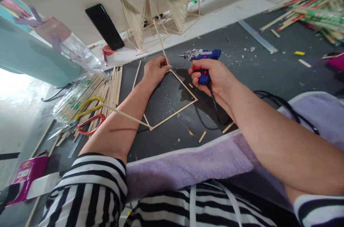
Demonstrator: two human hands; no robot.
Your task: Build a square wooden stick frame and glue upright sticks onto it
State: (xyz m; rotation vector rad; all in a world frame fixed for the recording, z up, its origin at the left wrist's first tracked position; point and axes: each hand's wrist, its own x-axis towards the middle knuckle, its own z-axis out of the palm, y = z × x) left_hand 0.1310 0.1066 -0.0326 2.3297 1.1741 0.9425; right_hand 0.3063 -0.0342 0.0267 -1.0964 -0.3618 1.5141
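Observation:
My left hand (156,71) pinches an upright wooden stick (160,42) at the far corner of a square stick frame (176,112). Another stick (125,114) rises from the frame's near corner and crosses in front of my left forearm. My right hand (215,76) is wrapped round the grip of a blue glue gun (208,54) with red parts. Its nozzle points left, a short way above and right of the pinched corner, not touching it. Part of the frame's left side is hidden behind my left arm.
Left of the frame lie loose sticks (116,85) and yellow-and-red scissors (92,117). A phone (104,26) leans on the wall beside finished stick models (176,3). A clear glue stick (256,35), bundled sticks (319,15) and a purple towel (188,169) surround the work area. A black cable (287,105) runs right.

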